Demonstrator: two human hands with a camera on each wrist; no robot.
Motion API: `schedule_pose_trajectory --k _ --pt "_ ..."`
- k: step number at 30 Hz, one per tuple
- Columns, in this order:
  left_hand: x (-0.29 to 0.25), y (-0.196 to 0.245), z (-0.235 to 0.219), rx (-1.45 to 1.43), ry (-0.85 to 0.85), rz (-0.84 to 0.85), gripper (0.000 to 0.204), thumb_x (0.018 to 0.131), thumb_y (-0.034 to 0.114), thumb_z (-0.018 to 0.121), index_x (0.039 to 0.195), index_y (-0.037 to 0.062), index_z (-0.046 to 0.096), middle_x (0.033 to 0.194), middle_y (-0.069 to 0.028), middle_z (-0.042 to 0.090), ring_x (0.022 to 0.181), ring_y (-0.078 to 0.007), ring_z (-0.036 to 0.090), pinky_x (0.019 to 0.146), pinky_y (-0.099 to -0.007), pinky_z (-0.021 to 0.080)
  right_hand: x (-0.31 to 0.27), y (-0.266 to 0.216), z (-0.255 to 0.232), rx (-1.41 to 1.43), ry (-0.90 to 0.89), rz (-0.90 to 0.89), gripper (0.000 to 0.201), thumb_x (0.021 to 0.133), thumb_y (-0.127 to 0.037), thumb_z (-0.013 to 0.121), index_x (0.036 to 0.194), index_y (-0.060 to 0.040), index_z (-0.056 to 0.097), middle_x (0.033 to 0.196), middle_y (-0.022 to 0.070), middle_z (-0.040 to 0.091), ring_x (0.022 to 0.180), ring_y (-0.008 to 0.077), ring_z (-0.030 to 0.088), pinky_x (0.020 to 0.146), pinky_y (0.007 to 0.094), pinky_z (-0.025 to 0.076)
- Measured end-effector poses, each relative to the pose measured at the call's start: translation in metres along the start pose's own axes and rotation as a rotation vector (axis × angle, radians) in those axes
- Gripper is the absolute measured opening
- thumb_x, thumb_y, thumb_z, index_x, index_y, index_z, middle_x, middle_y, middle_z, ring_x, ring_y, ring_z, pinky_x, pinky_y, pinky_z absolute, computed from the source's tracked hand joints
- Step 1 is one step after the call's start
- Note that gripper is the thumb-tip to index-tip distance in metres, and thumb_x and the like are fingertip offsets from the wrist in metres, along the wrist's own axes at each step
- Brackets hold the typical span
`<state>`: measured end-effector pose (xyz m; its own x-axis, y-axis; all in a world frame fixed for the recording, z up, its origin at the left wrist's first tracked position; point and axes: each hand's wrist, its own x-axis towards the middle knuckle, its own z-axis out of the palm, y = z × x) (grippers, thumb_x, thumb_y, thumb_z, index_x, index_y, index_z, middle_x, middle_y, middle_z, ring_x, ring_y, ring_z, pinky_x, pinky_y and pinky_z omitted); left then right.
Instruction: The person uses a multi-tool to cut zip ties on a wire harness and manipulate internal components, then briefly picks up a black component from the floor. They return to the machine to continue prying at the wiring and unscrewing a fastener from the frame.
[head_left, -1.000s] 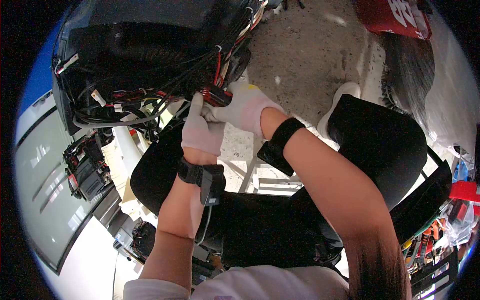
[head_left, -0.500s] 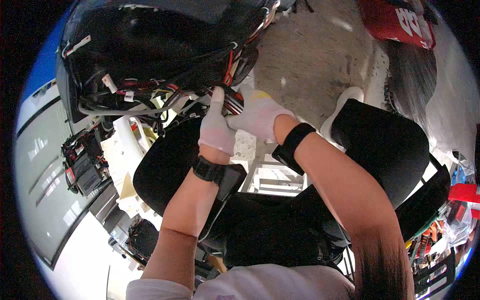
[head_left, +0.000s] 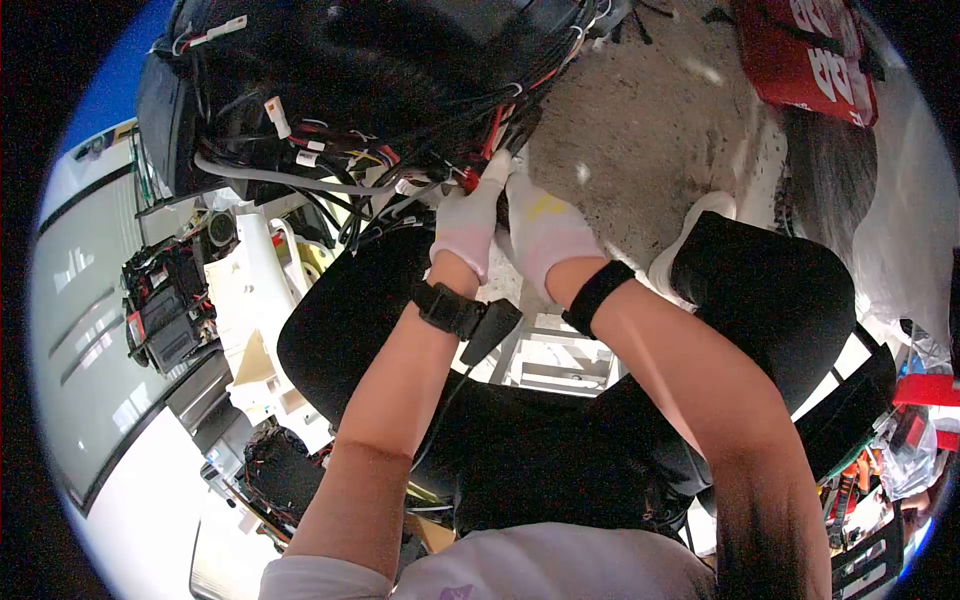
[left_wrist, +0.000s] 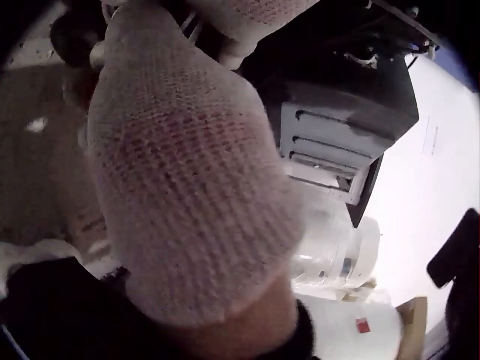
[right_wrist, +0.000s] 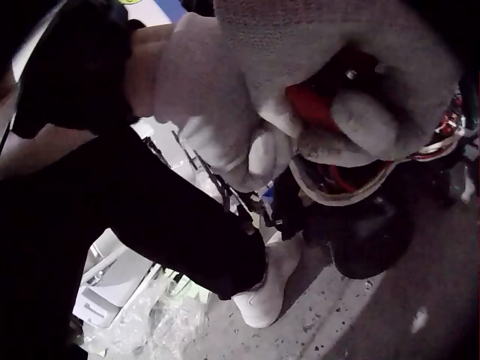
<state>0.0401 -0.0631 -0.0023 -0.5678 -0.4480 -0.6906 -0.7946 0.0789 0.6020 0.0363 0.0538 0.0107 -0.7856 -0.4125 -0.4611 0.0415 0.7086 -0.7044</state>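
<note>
Both hands wear white knitted gloves with pinkish cuffs and meet at the lower edge of a large black housing (head_left: 330, 60) trailing cables. My left hand (head_left: 466, 215) grips a bundle of wires, its thumb pointing up along it. Alongside, my right hand (head_left: 550, 215) curls its fingers round the same bundle. In the right wrist view a red and dark part of the wire bundle (right_wrist: 309, 105) shows between the right fingers; the gloves hide the rest. Red wires (head_left: 495, 135) run up from the hands. A pale-wrapped cable loop (right_wrist: 337, 196) hangs below the right hand.
Left of the hands, a grey cable (head_left: 290, 180) and white connectors (head_left: 277, 117) hang from the housing. A red bag (head_left: 815, 70) lies on the concrete floor (head_left: 640, 130) at upper right. Black-clad knees (head_left: 760, 260) flank the work. White parts (head_left: 245, 290) stand at left.
Housing and hands have shifted rightward in the head view. The hands have turned more side by side, and the red and black wires visible between them earlier are now mostly covered by the gloves.
</note>
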Motion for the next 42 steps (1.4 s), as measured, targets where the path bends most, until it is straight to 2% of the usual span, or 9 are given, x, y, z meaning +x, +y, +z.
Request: schedule_pose_trajectory --k 8,11,13,16,24,31,36,38,42 --pt "0.016 -0.007 -0.007 -0.094 -0.09 0.052 0.062 0.079 0.047 0.068 0.101 -0.0103 0.061 0.091 -0.0084 0.063 0.077 -0.0185 0.058 0.072 -0.0279 0.046 0.002 0.001 -0.009 -0.31 0.058 -0.136 0.037 0.083 -0.015 0.056 0.112 0.0034 0.044 0.088 0.0234 0.062 0.085 0.0324 0.065 0.07 0.0386 0.052" --pt "0.015 -0.008 -0.011 -0.24 -0.227 0.118 0.05 0.081 0.043 0.066 0.098 -0.0042 0.063 0.086 -0.0046 0.062 0.073 -0.0161 0.058 0.067 -0.027 0.047 0.002 0.005 -0.034 0.113 -0.11 0.03 0.044 0.084 -0.031 0.062 0.108 0.0031 0.049 0.085 0.0189 0.063 0.077 0.0252 0.066 0.07 0.0329 0.053" --pt "0.018 -0.011 -0.014 -0.391 -0.327 0.064 0.036 0.084 0.037 0.064 0.096 0.0025 0.063 0.086 -0.0023 0.06 0.074 -0.0144 0.058 0.066 -0.0278 0.048 0.013 0.029 -0.031 0.907 -0.646 0.291 0.055 0.081 -0.049 0.065 0.099 0.002 0.055 0.083 0.014 0.063 0.07 0.0175 0.064 0.069 0.0297 0.052" --pt "0.024 -0.021 -0.012 -0.56 -0.404 0.065 0.038 0.084 0.037 0.064 0.097 0.0015 0.062 0.088 -0.0031 0.06 0.076 -0.0139 0.058 0.069 -0.0278 0.048 0.011 0.035 -0.018 0.889 -0.674 0.198 0.059 0.08 -0.058 0.062 0.089 0.0003 0.058 0.081 0.0079 0.062 0.067 0.0118 0.06 0.065 0.0298 0.052" --pt "0.009 -0.002 -0.02 0.191 -0.252 -0.028 0.061 0.082 0.056 0.061 0.093 -0.0043 0.062 0.077 -0.0076 0.059 0.072 -0.0159 0.054 0.067 -0.0307 0.045 -0.002 0.013 0.003 -0.372 0.057 -0.026 0.041 0.08 -0.034 0.064 0.097 0.0006 0.051 0.091 0.0231 0.063 0.081 0.0381 0.064 0.072 0.0443 0.049" --pt "0.018 -0.024 -0.013 -0.158 -0.221 0.008 0.052 0.083 0.051 0.061 0.094 0.0003 0.062 0.076 -0.0057 0.059 0.066 -0.0152 0.052 0.06 -0.03 0.043 -0.001 0.02 -0.006 -0.089 0.038 -0.099 0.039 0.082 -0.032 0.064 0.1 0.0004 0.051 0.089 0.0181 0.064 0.073 0.029 0.066 0.067 0.0397 0.053" --pt "0.013 -0.017 -0.035 -0.131 -0.512 0.341 0.037 0.089 0.04 0.057 0.096 0.0039 0.061 0.081 -0.0019 0.059 0.067 -0.0109 0.053 0.06 -0.0263 0.044 0.011 0.037 -0.011 0.905 -0.601 0.208 0.059 0.079 -0.051 0.064 0.097 0.0055 0.06 0.082 0.0166 0.066 0.065 0.0183 0.064 0.065 0.0326 0.051" --pt "0.033 -0.026 -0.038 -0.222 -0.614 -0.035 0.035 0.091 0.039 0.055 0.096 0.0046 0.061 0.079 -0.0012 0.058 0.066 -0.0094 0.052 0.059 -0.0241 0.043 0.011 0.033 -0.002 0.631 -0.47 0.138 0.055 0.08 -0.047 0.063 0.097 0.0048 0.06 0.085 0.0184 0.066 0.069 0.021 0.065 0.066 0.0335 0.051" --pt "0.008 -0.008 -0.027 0.068 -0.408 0.022 0.048 0.088 0.052 0.054 0.09 0.0048 0.062 0.072 -0.0016 0.058 0.063 -0.0089 0.051 0.059 -0.0233 0.041 -0.003 0.008 0.001 -0.012 -0.126 0.055 0.05 0.084 -0.04 0.059 0.102 0.0057 0.054 0.092 0.0265 0.062 0.081 0.0363 0.063 0.07 0.041 0.05"
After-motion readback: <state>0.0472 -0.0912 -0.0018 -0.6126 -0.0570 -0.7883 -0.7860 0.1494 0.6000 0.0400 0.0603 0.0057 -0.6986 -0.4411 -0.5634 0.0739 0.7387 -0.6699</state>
